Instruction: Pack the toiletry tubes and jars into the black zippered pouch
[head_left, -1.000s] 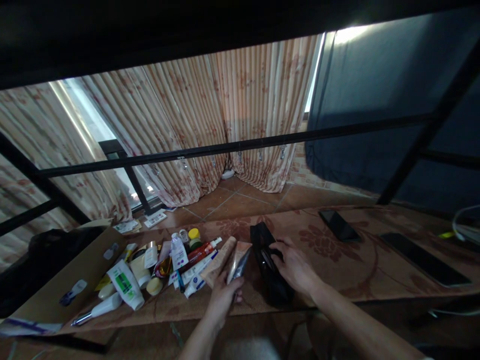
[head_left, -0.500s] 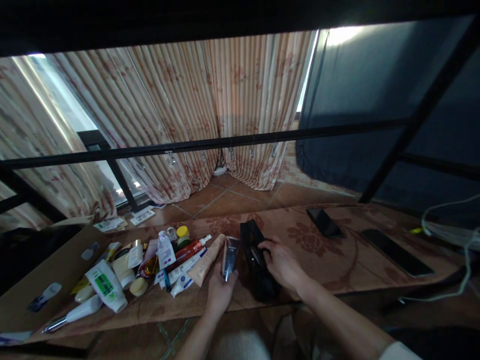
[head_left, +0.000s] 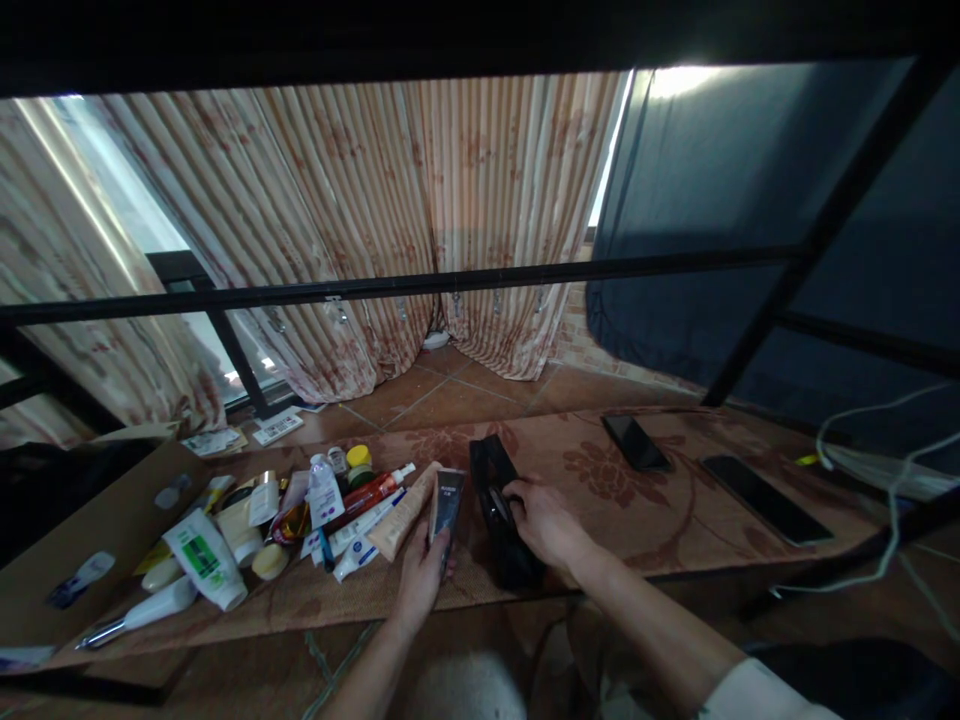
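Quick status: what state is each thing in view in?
Dark tube: held
Left hand: closed around tube
Black pouch: open
Right hand: on pouch, grip unclear
Cardboard box: open
Red bottle: lying down
Phone: lying flat, screen dark
Larger black slab: lying flat
Curtains: mostly drawn

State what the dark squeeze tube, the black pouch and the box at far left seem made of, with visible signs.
Dark squeeze tube: probably plastic, semi-gloss; light sheen on its body. Black pouch: perhaps matte fabric; dull, soft-looking sides. Box: likely cardboard, matte; plain brown, flat wall.
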